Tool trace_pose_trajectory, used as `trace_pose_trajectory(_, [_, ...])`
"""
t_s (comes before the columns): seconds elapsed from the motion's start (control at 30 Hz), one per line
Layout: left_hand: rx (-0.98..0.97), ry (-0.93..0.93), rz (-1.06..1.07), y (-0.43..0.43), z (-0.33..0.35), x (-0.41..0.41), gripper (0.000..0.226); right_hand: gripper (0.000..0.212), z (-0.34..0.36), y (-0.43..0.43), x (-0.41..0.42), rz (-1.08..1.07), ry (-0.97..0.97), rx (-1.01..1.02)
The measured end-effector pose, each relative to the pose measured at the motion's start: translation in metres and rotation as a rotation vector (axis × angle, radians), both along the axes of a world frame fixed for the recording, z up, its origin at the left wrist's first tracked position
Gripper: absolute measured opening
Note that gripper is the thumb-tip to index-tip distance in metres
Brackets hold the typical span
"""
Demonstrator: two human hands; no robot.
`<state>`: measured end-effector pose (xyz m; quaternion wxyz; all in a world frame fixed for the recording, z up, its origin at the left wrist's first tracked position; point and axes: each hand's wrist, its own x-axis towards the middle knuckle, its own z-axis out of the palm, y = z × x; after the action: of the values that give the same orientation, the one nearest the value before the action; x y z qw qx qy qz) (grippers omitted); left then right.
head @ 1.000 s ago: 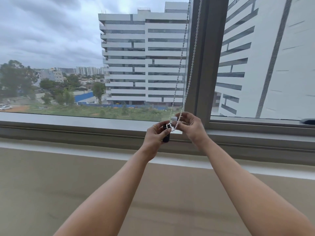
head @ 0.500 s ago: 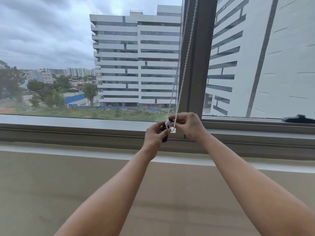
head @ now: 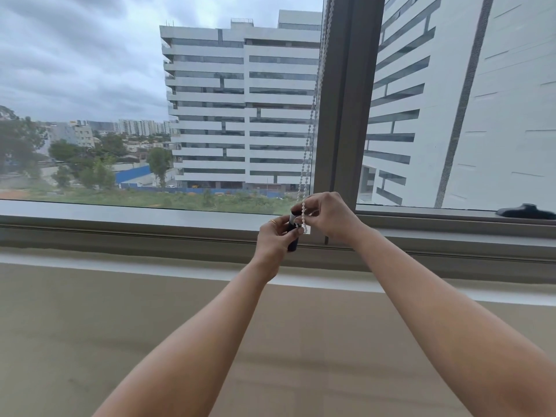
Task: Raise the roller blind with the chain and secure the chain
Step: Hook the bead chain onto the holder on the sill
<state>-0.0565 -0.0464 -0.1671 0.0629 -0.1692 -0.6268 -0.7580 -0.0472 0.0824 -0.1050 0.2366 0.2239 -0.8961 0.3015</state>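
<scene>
A white bead chain (head: 313, 115) hangs in two strands from above the frame, down along the grey window mullion (head: 346, 100). My right hand (head: 331, 216) pinches the chain's lower loop just above the sill. My left hand (head: 275, 236), with a ring on one finger, grips a small dark chain holder (head: 292, 243) at the bottom of the window frame. The two hands touch at the chain's lower end. The blind itself is out of view above; the whole glass is uncovered.
A grey window sill (head: 120, 215) runs across the view, with a beige wall (head: 90, 326) below it. A dark window handle (head: 525, 211) lies on the sill at the far right. Buildings and trees show through the glass.
The view has drifted slightly, so the window sits further right in the frame. Both hands stay together at the chain's lower end on the dark holder.
</scene>
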Motion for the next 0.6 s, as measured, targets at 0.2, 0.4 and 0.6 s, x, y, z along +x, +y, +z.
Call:
trace_pose_trajectory(0.2, [0.025, -0.025, -0.035, -0.001, 0.004, 0.004, 0.030, 0.013, 0.008, -0.002, 0.000, -0.010, -0.085, 0.051])
trace_pose_trajectory(0.4, [0.012, -0.058, -0.044, -0.003, 0.004, 0.003, 0.035, 0.012, 0.013, -0.004, -0.001, -0.022, -0.140, 0.088])
trace_pose_trajectory(0.6, [0.033, -0.088, -0.145, -0.007, 0.004, 0.003, 0.028, 0.019, 0.017, 0.000, -0.001, 0.003, -0.206, 0.089])
